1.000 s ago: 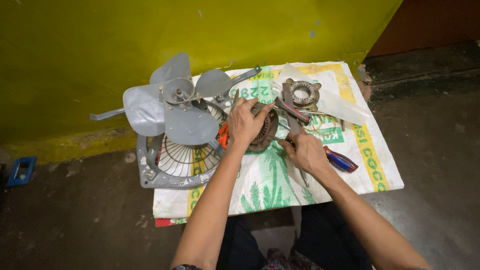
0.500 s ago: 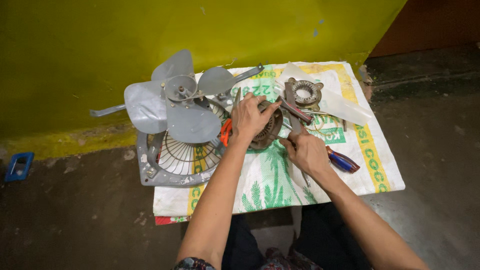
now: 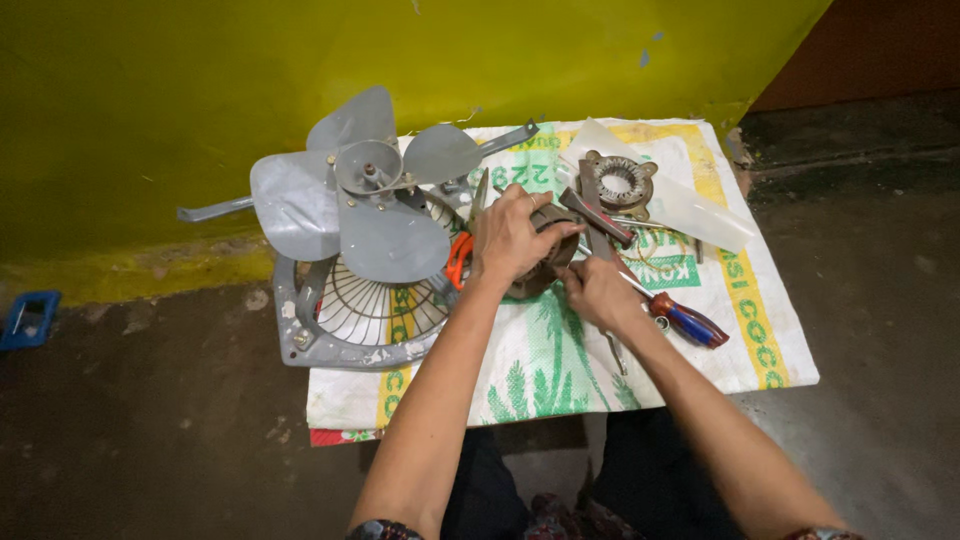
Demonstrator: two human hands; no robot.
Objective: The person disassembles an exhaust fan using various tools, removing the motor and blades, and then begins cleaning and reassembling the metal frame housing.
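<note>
My left hand is clamped over a round brown motor part lying on a printed woven sack. My right hand is closed around a thin metal tool, whose shaft sticks out below the hand, and its fingers press against the motor part's right side. A dark hammer-like tool lies just above both hands. A grey fan blade with four paddles sits on a wire guard frame to the left.
A second round motor housing rests on a clear plastic sheet at the back. A screwdriver with a red and blue handle lies to the right. Orange-handled pliers lie by the fan. A yellow wall stands behind. A blue object sits far left.
Both hands stay on the motor part; my left hand has shifted slightly over its top. The view has tilted a little.
</note>
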